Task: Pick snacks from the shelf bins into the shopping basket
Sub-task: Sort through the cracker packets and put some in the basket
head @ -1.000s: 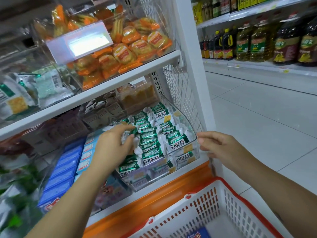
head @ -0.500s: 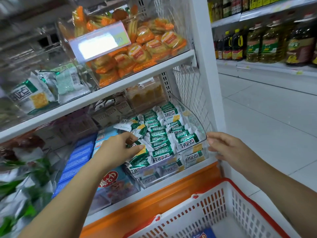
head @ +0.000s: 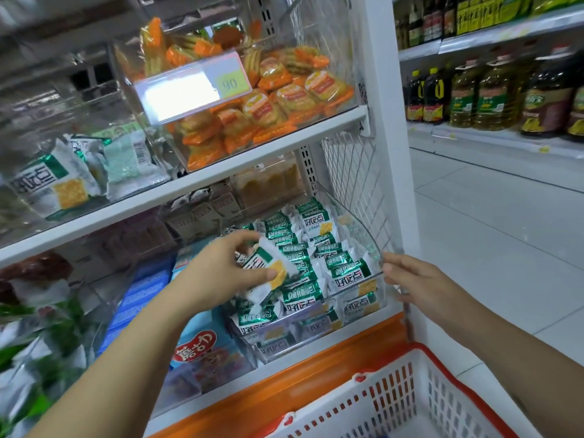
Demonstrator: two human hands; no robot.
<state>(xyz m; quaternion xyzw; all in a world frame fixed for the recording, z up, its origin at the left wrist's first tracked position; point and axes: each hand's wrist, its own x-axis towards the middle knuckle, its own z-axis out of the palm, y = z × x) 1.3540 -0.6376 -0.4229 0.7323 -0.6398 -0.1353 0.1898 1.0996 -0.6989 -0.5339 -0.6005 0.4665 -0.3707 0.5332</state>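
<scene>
Left hand (head: 221,273) pinches green-white foil snack packet (head: 268,268) above clear plastic bin (head: 368,235); right hand (head: 420,286), fingers relaxed, touches its front corner. Next, likely: lower into red-rimmed white basket (head: 395,393).

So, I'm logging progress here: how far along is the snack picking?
Looks early. Done: nothing certain; the inside of the shopping basket is mostly out of view. In hand: the left hand grips one green-and-white packet above the clear bin, the right hand touching the bin's front corner. Left: dropping that packet into the basket.
</scene>
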